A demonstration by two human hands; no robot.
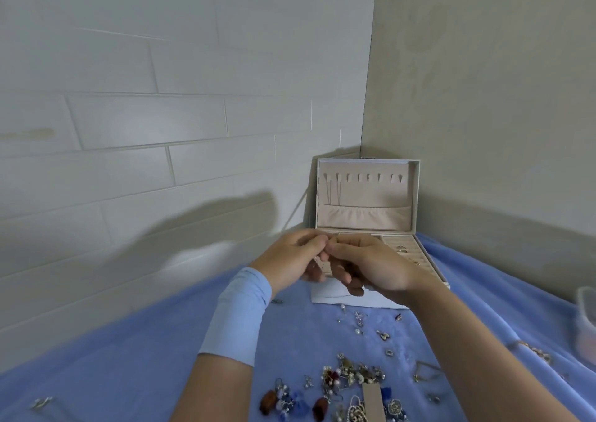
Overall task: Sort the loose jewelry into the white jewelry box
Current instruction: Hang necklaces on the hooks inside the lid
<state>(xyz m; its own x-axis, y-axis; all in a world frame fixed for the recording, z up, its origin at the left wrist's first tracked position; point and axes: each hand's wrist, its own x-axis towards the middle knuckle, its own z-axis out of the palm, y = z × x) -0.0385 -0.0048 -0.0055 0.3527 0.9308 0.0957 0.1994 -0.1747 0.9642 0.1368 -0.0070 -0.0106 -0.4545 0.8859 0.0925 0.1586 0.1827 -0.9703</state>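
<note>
Both left hand point(290, 257) and right hand point(375, 265) pinch a small piece point(320, 258) over the white jewelry box point(367, 192). Placement seems next; pick its compartment.

Indoor room corner, looks domestic: white brick-pattern wall point(129, 115) meets plain beige wall point(483, 83). Blue cloth point(129, 373) drapes the surface; open jewelry box point(364, 196) in the corner, loose jewelry point(348, 376) scattered.

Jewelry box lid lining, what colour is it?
The lining is pale pinkish beige; head view.
</note>
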